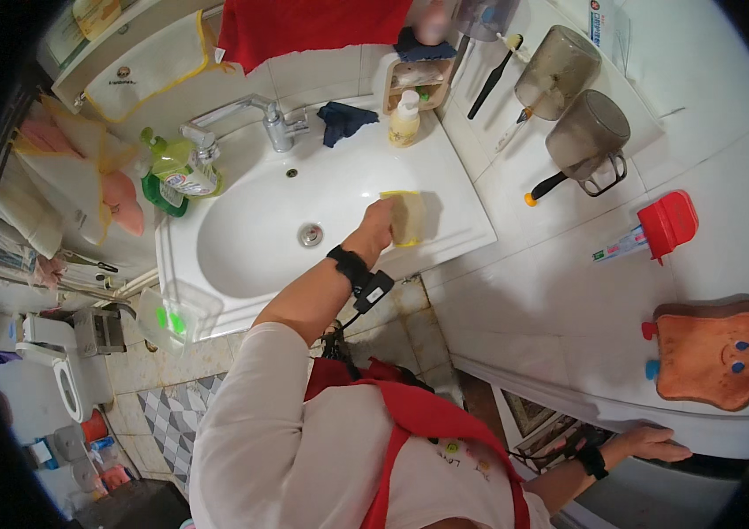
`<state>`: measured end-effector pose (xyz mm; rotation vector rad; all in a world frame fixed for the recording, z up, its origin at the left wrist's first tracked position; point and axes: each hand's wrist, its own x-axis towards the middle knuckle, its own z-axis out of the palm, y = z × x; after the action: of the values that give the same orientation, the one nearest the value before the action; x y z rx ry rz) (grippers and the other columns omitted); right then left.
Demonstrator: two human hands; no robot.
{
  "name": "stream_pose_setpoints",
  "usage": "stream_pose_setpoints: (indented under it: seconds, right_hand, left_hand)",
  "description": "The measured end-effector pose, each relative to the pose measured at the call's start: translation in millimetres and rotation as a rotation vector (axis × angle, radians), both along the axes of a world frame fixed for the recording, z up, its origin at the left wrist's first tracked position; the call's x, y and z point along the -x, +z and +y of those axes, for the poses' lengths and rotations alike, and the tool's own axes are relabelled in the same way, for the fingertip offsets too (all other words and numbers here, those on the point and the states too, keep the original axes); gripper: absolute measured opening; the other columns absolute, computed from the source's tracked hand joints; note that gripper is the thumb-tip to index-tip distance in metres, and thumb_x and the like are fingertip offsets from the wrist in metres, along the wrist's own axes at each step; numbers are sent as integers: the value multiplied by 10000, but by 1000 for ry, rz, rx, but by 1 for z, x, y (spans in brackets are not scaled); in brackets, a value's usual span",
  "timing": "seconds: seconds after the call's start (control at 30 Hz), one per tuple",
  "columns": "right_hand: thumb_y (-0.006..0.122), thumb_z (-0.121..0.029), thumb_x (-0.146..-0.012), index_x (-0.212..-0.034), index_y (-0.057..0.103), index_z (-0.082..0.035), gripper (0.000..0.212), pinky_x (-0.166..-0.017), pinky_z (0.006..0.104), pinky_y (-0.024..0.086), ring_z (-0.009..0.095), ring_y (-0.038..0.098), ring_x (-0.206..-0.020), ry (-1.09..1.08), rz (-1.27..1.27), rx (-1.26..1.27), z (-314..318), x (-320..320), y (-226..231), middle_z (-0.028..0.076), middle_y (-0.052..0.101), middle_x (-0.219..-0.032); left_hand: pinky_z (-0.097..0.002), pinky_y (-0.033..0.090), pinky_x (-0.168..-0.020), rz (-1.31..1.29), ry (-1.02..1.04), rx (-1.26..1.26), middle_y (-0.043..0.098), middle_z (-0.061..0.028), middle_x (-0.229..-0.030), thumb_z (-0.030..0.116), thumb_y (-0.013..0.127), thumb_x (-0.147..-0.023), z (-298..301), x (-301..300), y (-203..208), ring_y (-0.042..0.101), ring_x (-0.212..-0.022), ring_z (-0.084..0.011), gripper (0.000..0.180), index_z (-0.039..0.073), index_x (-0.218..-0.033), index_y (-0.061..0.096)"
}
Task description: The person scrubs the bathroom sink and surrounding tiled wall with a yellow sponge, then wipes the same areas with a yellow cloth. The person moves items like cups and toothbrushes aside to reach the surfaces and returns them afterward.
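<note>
I see a glossy white ceramic basin (pixel 251 238) at mid-frame, its smooth glaze catching the light. The faucet (pixel 270 119) above it is polished metal, and the drain (pixel 309 234) looks like shiny metal too. My left hand (pixel 381 220) presses a soft, matt yellow sponge (pixel 408 217) on the basin's right rim. The wall at the right of the frame is smooth, glossy white tile (pixel 516 264). Two smoky translucent plastic cups (pixel 586 132) hang at upper right, near a glossy red plastic holder (pixel 670 222). A red cloth (pixel 304 26) at the top looks matt and woven. The green bottle (pixel 176 172) at left is shiny plastic. The floor (pixel 172 406) at lower left is patterned tile.
</note>
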<state>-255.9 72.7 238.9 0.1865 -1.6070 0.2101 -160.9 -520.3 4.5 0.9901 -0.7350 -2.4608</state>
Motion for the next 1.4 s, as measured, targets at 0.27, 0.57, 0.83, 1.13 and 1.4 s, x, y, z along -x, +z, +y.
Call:
stream_pose_setpoints:
  seconds: [0.27, 0.57, 0.83, 1.13, 1.4]
  right_hand:
    - [375, -421, -948, -1399, 186, 77, 697, -1057, 503, 204, 418, 239, -1299, -7, -39, 61, 4, 4, -2, 309, 211, -1409]
    - [350, -420, -956, -1388, 223, 74, 668, -1038, 487, 236, 400, 276, -1268, -60, -29, 26, -4, 2, 3, 283, 250, -1383]
    - [434, -339, -950, -1296, 319, 78, 554, -1005, 449, 292, 350, 345, -1194, -25, 35, 24, -35, -8, 15, 235, 363, -1275]
    - [373, -395, -971, -1431, 136, 33, 672, -1090, 488, 107, 377, 105, -1370, 110, -101, 95, -36, -25, 8, 226, 105, -1490]
    - [342, -388, -980, -1437, 108, 27, 661, -1087, 482, 130, 379, 125, -1366, 115, -112, 52, -17, -21, 2, 227, 114, -1487]
  left_hand:
    - [-425, 516, -758, -39, 108, 30, 615, -117, -1033, 198, 423, -909, -20, 21, -25, 613, -904, -269, 279, 7, -1061, 558]
    - [-581, 420, -863, 31, 470, 112, 520, -108, -1154, 294, 475, -900, -179, 44, -3, 513, -1043, -295, 372, 85, -1208, 481]
    - [-540, 384, -935, -201, 35, 210, 324, -233, -1374, 460, 422, -927, -80, -11, 17, 431, -1167, -363, 665, 15, -1382, 231]
    - [-306, 477, -678, -603, 396, 999, 583, -55, -651, -7, 585, -823, 36, -257, 59, 571, -639, -164, 378, 111, -1181, 560]
    - [-396, 431, -911, -1468, 1068, 827, 479, -239, -1249, 270, 698, -755, 17, -468, 37, 486, -1121, -350, 693, -56, -1283, 390]
